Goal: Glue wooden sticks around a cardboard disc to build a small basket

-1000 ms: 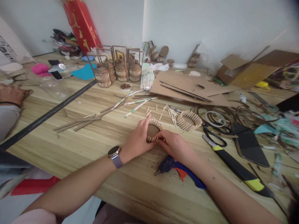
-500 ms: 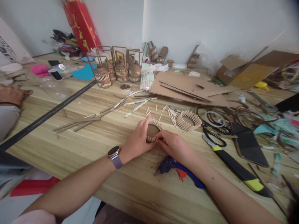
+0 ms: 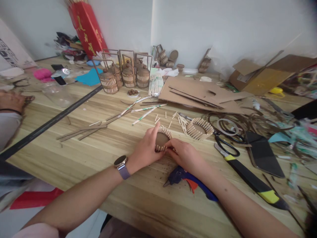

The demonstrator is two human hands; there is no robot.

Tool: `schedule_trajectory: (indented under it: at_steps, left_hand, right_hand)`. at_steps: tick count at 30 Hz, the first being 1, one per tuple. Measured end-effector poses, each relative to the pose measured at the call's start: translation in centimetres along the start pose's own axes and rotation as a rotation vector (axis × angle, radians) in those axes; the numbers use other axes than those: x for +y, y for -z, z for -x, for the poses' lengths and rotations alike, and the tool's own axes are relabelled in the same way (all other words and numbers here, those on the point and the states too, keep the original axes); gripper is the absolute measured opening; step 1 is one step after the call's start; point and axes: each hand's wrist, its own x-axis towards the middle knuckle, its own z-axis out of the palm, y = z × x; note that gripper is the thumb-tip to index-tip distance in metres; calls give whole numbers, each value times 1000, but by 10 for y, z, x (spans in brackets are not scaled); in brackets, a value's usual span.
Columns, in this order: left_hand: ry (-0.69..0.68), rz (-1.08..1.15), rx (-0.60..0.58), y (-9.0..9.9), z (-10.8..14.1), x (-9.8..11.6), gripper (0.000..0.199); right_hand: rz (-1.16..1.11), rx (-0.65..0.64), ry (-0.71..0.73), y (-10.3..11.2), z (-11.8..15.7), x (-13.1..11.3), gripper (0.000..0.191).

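My left hand (image 3: 147, 148), with a watch at the wrist, is closed around the left side of a small round basket (image 3: 162, 137) with a brown base and a ring of short pale sticks. At its right edge, my right hand (image 3: 184, 152) pinches the rim; its fingertips hide what lies between them. A blue glue gun (image 3: 177, 175) with an orange trigger lies under my right forearm. Beyond my right hand sits a second ring of sticks (image 3: 200, 129), with loose short sticks (image 3: 183, 125) beside it.
Several finished lidded baskets with tall handles (image 3: 128, 74) stand at the back. Cardboard sheets (image 3: 190, 91) lie behind the sticks. To the right are black scissors (image 3: 228, 145), a yellow-and-black cutter (image 3: 255, 181) and a phone (image 3: 264, 153). Another person's hand (image 3: 11, 100) rests at far left.
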Motion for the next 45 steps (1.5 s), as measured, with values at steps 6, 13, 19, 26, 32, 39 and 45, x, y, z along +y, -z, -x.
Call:
schedule_trajectory:
  at_steps: [6,13,19,26,32,39,45]
  left_hand:
    - [-6,35,-94,10,-3,1,111]
    - [15,71,-167,18,-4,2,114]
    - [-48,56,-196,21,-3,-5,105]
    - [-149,78,-279,28,-5,-12,80]
    - [-94,38,-344,31,-6,-15,92]
    - [-57,-8,-227,26,-7,-12,108]
    - [-23,-6,-191,23,-6,-9,108]
  right_hand:
    - [-14,-4,1,0,0,3,22]
    - [-35,86,68,20,5,-5,20]
    - [35,99,56,45,23,-14,18]
    - [67,-275,-252,58,60,-6,25]
    - [58,-487,-415,60,74,1,28]
    - [88,-483,-410,48,77,4,21]
    - [64,-455,-377,48,79,10,8]
